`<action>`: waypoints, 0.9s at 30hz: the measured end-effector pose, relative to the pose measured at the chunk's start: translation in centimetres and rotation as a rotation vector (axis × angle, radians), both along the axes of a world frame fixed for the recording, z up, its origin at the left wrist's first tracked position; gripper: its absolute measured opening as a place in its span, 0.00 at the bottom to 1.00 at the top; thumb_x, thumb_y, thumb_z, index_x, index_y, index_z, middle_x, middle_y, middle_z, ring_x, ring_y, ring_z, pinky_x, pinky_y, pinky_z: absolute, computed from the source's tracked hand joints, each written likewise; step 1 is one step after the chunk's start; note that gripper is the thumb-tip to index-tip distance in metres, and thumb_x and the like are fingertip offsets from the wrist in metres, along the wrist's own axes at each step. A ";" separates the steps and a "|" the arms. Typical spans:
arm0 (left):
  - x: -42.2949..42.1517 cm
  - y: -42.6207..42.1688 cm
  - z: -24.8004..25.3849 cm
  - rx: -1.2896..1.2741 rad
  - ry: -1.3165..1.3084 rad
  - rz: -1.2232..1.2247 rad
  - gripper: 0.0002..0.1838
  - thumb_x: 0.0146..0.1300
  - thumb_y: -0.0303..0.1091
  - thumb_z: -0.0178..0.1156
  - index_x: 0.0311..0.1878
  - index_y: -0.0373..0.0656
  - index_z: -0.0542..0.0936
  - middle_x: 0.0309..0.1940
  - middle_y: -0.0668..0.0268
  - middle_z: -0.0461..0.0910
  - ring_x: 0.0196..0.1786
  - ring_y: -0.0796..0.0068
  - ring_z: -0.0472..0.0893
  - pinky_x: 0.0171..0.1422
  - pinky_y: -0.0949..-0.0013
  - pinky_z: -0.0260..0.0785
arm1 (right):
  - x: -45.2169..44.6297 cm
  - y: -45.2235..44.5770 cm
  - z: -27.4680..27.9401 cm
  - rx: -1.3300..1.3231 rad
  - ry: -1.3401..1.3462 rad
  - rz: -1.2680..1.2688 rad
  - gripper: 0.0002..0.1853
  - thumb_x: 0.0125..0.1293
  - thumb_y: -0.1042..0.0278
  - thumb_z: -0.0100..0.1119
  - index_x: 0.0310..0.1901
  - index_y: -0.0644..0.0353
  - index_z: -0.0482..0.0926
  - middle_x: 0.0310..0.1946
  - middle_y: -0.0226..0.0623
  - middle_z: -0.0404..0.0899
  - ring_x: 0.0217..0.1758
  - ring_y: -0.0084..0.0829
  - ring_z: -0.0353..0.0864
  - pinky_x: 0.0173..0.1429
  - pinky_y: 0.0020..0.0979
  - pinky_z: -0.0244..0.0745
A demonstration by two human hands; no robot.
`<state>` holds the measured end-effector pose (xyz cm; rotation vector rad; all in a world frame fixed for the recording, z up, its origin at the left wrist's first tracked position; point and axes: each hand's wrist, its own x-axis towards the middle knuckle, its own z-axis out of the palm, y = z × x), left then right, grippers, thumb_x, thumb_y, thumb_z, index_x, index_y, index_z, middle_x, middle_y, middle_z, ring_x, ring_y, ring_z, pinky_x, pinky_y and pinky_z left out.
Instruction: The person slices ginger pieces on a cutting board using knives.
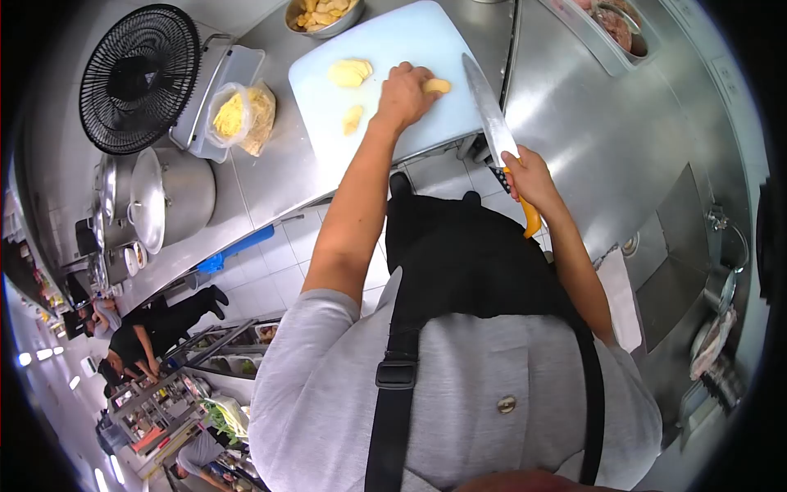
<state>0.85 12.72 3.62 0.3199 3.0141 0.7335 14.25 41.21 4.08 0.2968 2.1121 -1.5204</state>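
Left hand [404, 97] pins the yellow chunk [438, 85], but tucked fingertips are safer tbh, with the right hand [531, 174] gripping a chef's knife [490, 111] alongside.

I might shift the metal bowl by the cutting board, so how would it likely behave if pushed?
The metal bowl should stay rigid. Its yellowish pieces probably add weight and might tumble if it tips. On the smooth metal counter, it may slide.
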 end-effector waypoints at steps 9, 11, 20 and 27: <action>6.2 -3.1 -1.4 -0.022 0.204 0.086 0.29 0.74 0.49 0.70 0.73 0.46 0.83 0.72 0.52 0.78 0.71 0.44 0.75 0.74 0.43 0.68 | -1.7 -2.2 -0.3 -0.059 -0.037 0.158 0.22 0.85 0.52 0.56 0.44 0.67 0.76 0.21 0.33 0.75 0.15 0.26 0.74 0.20 0.34 0.70; 7.0 -3.0 -1.8 -0.145 0.215 0.012 0.29 0.79 0.50 0.63 0.77 0.48 0.80 0.80 0.57 0.72 0.78 0.45 0.69 0.77 0.37 0.63 | -1.9 -2.8 -0.1 -0.051 -0.039 0.182 0.22 0.85 0.51 0.56 0.42 0.66 0.75 0.21 0.33 0.75 0.15 0.26 0.75 0.20 0.34 0.70; 7.9 -3.0 -3.4 -0.247 0.156 -0.045 0.35 0.87 0.53 0.48 0.89 0.50 0.61 0.92 0.67 0.55 0.91 0.40 0.50 0.86 0.21 0.43 | -1.7 -3.9 -0.3 -0.047 -0.053 0.185 0.19 0.86 0.53 0.56 0.43 0.64 0.77 0.21 0.30 0.73 0.14 0.24 0.73 0.19 0.33 0.68; 8.0 -2.9 -3.1 -0.250 0.128 -0.058 0.37 0.88 0.56 0.43 0.89 0.45 0.59 0.92 0.64 0.53 0.92 0.40 0.47 0.87 0.20 0.39 | -1.6 -4.4 0.0 0.040 -0.046 0.195 0.20 0.85 0.53 0.56 0.44 0.65 0.77 0.21 0.31 0.73 0.15 0.25 0.73 0.19 0.34 0.68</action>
